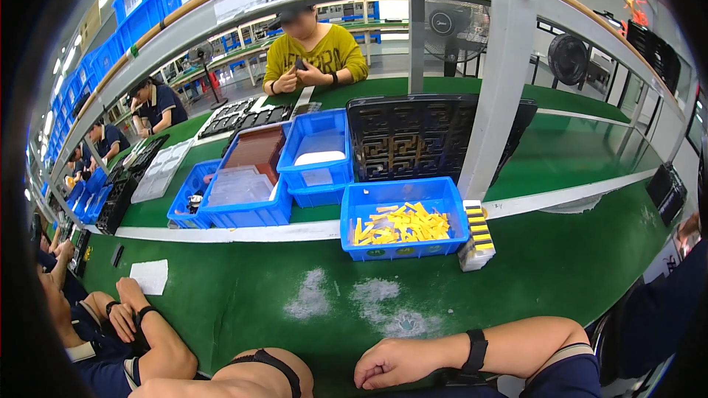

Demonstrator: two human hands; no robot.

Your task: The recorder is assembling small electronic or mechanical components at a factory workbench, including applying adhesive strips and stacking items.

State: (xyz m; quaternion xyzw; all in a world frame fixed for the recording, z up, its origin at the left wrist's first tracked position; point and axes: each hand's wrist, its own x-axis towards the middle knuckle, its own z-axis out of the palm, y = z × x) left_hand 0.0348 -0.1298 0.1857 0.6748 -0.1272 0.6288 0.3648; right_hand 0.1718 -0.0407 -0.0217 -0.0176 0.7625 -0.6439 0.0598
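Head-worn fisheye view, facing forward and downward, close above a green bench (243, 291)

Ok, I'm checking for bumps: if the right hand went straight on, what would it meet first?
Pointing left, the right hand would probably meet the left wrist first, though depth there is unclear.

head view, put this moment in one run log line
right hand: loosely curled, nothing visible held | left hand: fingers out of frame | blue rectangular plastic bin: small yellow strips | green tabletop: pale patches

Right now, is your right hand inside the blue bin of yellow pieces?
No, the right hand lies over the table, clearly apart from the bin.
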